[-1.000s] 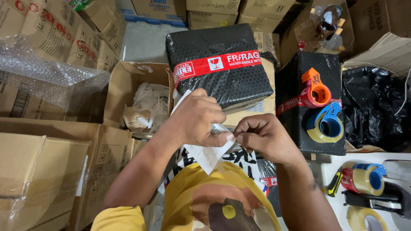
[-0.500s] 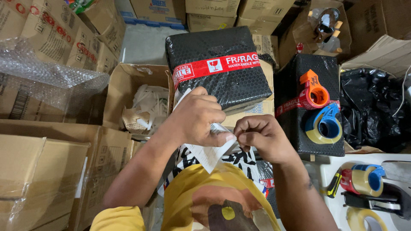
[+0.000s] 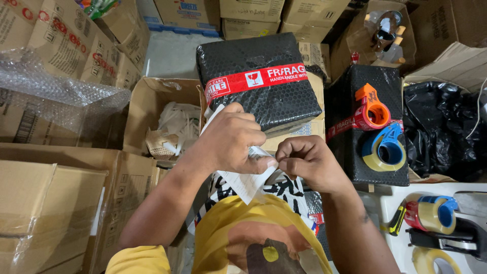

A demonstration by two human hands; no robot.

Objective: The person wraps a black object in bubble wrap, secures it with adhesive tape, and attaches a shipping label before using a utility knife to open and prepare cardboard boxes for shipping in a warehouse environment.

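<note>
**A:** Start at the left. What's there?

**B:** A sheet of bubble wrap (image 3: 56, 96) draped over brown cartons (image 3: 45, 203) at nine o'clock. Next to it, an open box (image 3: 152, 109) with crumpled white paper (image 3: 177, 127) inside.

**A:** And the hands?

**B:** The left hand (image 3: 231, 137) sits near the middle of the view. Its grip is closed on a white paper slip (image 3: 248, 182): thumb and fingers pinch the slip's upper edge, and the rest of the sheet hangs down toward six o'clock from the hand, over the yellow shirt (image 3: 243, 223).

**A:** The right one?

**B:** The right hand (image 3: 307, 162) is at three o'clock from the left, fingertips touching it. Its grip is also closed, thumb and forefinger pinching the same slip at its top right corner. So the slip lies between the two hands and below them.

**A:** What's behind them?

**B:** At twelve o'clock, a black bubble-wrapped parcel (image 3: 258, 76) banded with red tape, resting on a carton. Further right, a second black parcel (image 3: 365, 127) carries an orange tape dispenser (image 3: 373, 106) and a blue one (image 3: 385, 149) just below it.

**A:** Far right?

**B:** Black plastic bags (image 3: 441, 132) at three o'clock, and at five o'clock a white surface (image 3: 390, 203) with more tape rolls (image 3: 433, 213).
</note>
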